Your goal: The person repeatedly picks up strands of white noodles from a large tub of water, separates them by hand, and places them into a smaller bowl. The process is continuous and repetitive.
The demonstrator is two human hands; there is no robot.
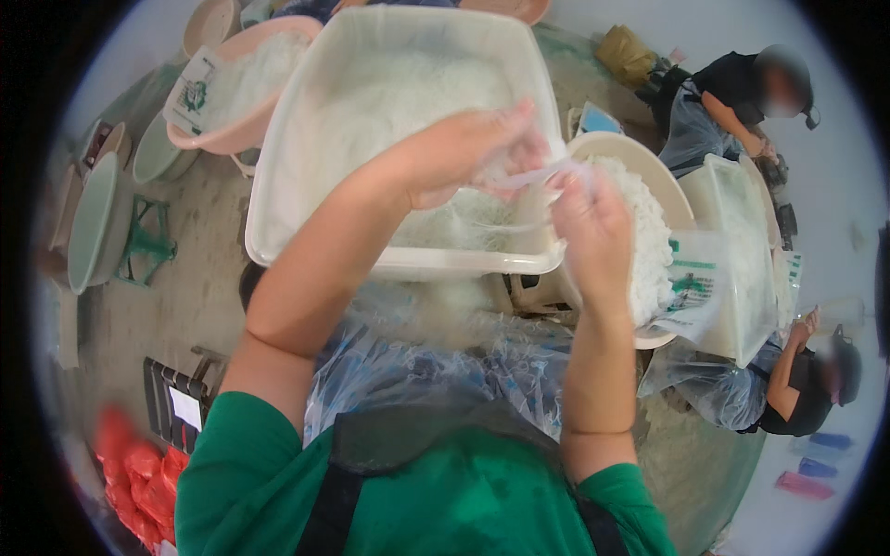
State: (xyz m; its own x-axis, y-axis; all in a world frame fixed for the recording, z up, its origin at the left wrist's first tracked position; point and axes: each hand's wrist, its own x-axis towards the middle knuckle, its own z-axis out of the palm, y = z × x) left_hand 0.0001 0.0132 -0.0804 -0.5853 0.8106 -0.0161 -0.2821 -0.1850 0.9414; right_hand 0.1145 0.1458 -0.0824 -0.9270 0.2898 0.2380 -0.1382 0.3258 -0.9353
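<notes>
Both my hands are raised over the right side of a large white rectangular tub (pixel 408 261). Pale, translucent thin strands (pixel 399 102) lie in a mass inside it. My left hand (pixel 487 153) has its fingers curled around a glossy bunch of these strands, somewhat smeared by motion. At the tub's right rim, my right hand (pixel 593 218) is closed on the other end of the bunch, its fingers pinched together. A clear stretched band (pixel 538 176) of the strands runs between the two hands, and a loose loop hangs below it. Individual strands are too blurred to tell apart.
A round beige basin (pixel 681 199) heaped with white shreds (pixel 646 250) adjoins the tub on the right. A pink basin (pixel 250 130) stands at the far left. Two people (pixel 732 102) work at another white tub (pixel 737 343). Red bags (pixel 139 486) lie at lower left.
</notes>
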